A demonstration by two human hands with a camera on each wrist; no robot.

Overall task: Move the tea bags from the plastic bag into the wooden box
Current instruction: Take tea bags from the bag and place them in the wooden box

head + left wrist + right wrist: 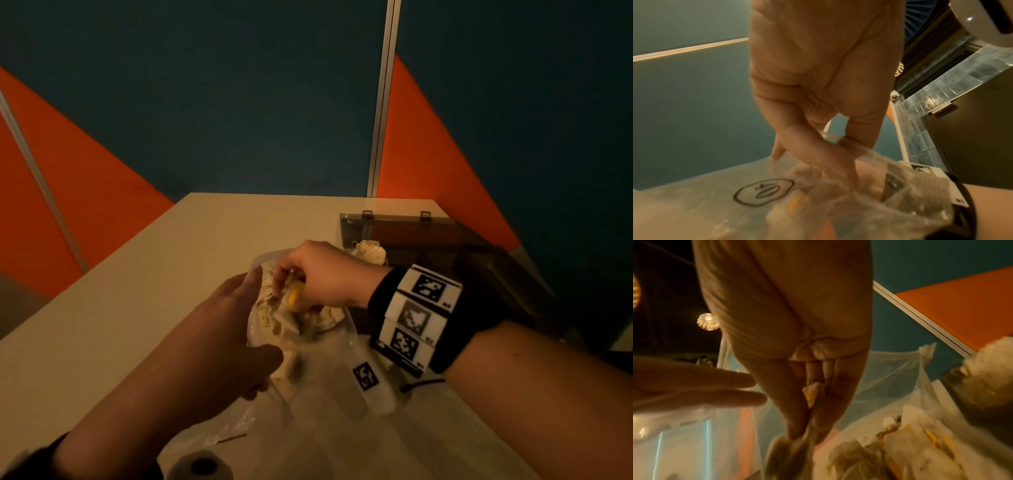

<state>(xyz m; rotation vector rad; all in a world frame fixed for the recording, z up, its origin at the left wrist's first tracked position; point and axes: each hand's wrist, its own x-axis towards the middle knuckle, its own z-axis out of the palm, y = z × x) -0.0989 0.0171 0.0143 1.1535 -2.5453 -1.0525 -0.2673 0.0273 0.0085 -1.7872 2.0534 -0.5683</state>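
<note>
A clear plastic bag (pixel 325 387) lies on the table with its mouth facing away from me. Several pale tea bags (pixel 274 322) sit inside the mouth. My left hand (pixel 253 318) holds the bag's left rim, thumb below and fingers above; in the left wrist view the left hand (pixel 838 142) pinches that rim. Reaching into the mouth, my right hand (pixel 284 294) pinches a tea bag (pixel 789 451) with a yellow tag (pixel 810 394) between thumb and fingers. The dark wooden box (pixel 394 222) stands open behind, one tea bag (pixel 371 251) inside it.
The beige table (pixel 171 274) ends at blue and orange partition walls behind and on both sides. The box's open lid (pixel 496 270) lies to the right. A printed marker label (pixel 365 375) sits on the bag. A pale roll (pixel 202 466) stands at the near edge.
</note>
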